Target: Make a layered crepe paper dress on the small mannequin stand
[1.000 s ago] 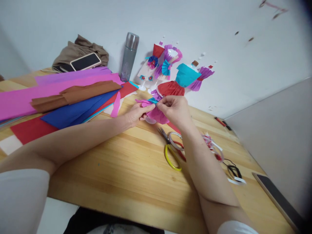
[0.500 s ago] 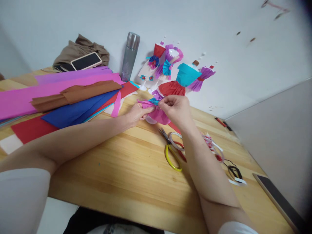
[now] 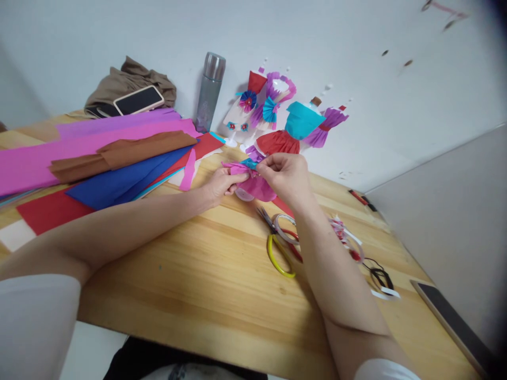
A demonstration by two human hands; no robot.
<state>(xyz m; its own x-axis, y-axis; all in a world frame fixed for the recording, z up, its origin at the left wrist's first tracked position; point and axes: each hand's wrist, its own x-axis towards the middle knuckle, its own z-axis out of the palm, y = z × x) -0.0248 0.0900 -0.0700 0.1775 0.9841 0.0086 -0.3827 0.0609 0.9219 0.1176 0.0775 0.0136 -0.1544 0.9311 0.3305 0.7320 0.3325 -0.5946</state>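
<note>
A small pink paper dress (image 3: 259, 188) with a teal and purple upper part stands on a white round base (image 3: 244, 195), between my hands. My left hand (image 3: 224, 184) is closed on the pink paper at the dress's waist, thumb on top. From the other side my right hand (image 3: 288, 173) pinches the teal paper at the waist, finger and thumb together. My fingers partly hide that spot. Just behind stands a mini mannequin in a teal top (image 3: 303, 120) and red skirt. Scissors (image 3: 277, 245) with yellow and red handles lie in front, near a tape roll (image 3: 284, 227).
Coloured crepe paper sheets (image 3: 130, 163) are piled at the left. A grey flask (image 3: 209, 92), a phone (image 3: 139, 100) on brown cloth (image 3: 130, 79) and several dressed mini mannequins (image 3: 257, 84) stand along the wall. Paper scraps (image 3: 340, 232) and a black cord (image 3: 381, 277) lie at right.
Almost nothing differs. The view has shifted very slightly, and both hands keep the same hold on the pink dress.
</note>
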